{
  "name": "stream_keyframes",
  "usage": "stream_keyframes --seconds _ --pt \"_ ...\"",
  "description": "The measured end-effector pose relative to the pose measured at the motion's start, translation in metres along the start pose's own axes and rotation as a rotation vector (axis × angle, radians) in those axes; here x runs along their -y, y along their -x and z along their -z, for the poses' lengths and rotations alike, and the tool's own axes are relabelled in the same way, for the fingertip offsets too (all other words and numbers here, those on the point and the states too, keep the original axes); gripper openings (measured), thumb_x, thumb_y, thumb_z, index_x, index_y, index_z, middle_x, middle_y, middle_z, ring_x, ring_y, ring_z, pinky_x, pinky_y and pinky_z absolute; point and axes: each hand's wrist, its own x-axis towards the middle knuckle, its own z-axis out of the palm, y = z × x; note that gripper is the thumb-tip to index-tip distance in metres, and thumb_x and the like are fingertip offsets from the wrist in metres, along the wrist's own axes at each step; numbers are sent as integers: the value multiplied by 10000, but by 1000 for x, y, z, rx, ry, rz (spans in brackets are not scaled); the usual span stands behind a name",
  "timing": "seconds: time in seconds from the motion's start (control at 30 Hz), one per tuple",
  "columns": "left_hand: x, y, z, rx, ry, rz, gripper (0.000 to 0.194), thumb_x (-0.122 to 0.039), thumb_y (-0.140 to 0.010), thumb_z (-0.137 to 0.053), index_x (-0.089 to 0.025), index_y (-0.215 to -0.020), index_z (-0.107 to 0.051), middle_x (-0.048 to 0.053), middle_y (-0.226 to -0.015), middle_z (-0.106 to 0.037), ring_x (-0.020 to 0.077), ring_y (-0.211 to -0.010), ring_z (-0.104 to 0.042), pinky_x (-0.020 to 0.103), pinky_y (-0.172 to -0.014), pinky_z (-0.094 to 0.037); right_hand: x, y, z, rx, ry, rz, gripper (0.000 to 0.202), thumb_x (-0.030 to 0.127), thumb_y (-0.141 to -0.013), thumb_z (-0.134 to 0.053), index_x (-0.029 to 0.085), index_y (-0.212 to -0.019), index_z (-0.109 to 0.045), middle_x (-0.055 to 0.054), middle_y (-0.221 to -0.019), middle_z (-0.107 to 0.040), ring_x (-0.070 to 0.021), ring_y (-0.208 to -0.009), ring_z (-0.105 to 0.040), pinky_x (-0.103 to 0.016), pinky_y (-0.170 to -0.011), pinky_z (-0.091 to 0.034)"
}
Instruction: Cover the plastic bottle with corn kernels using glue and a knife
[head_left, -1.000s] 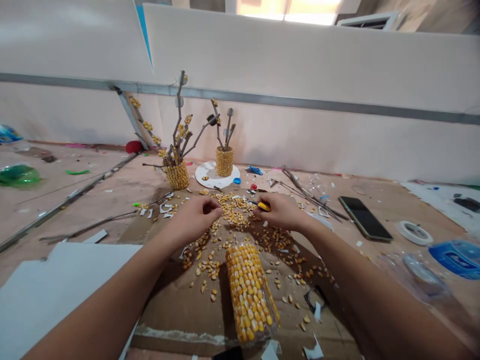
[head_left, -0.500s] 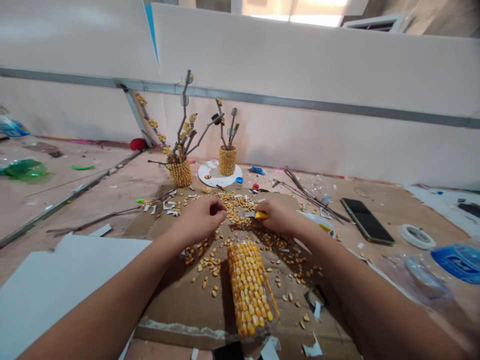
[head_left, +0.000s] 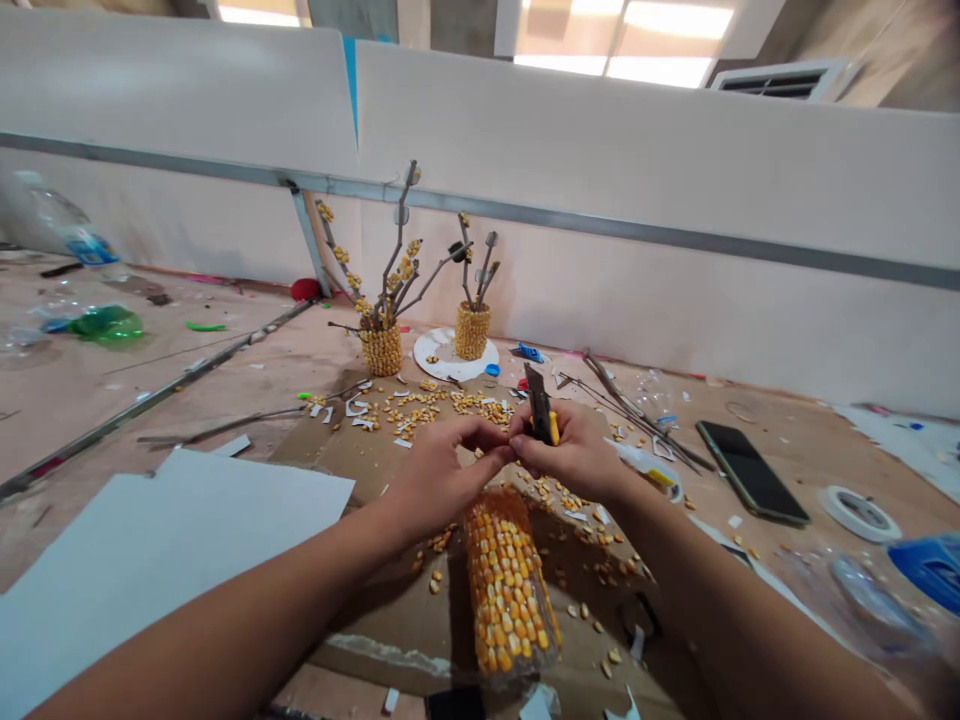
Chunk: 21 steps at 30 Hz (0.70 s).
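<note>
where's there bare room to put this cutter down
Free: the white sheet to the left, and bare table between phone and tape roll. Crowded: cardboard around the kernel-covered bottle, strewn with loose kernels.

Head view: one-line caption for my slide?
Both hands, left and right, meet above a kernel-covered bottle; right holds a utility knife.

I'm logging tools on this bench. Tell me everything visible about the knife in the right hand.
The knife is a utility cutter with a dark body and a yellow part near the grip. It stands roughly upright, its dark end pointing up and away. The right hand is closed around its lower part; the left hand meets that hand at the fingertips. Blade detail is too small to tell.
</note>
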Motion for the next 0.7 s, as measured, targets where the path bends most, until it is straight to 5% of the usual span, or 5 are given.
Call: stream_keyframes --seconds 0.1,0.33,0.7 --pt "-3 3 -2 -95 45 -15 169 -350 -938 -712 -199 -892 -774 39 -854 -811 194 -789 -713 324 -786 -549 4 2 -7 -51 -160 67 230 428 -862 -737 219 -860 -641 43 -625 -574 -127 -531 -521 -273 -523 -407" --pt "-2 5 0 -204 107 -30 180 -364 -905 -729 -187 -909 -763 57 -869 -791 193 -799 -690 319 -773 -542 14 6 -17 -217 -134 140 337 541 -838 -805 228 -852 -681 45 -669 -522 -126 -581 -411 -290 -552 -329" --pt "-1 1 1 -137 430 113 261 -413 -846 -774 -173 -861 -673 -15 -713 -646 132 -650 -566 277 -666 -489 -1 11 0 -243 647 407 545 705 -1017 -400 241 -735 -458 -7 -645 -501 -163 -590 -399 -332 -613 -245"
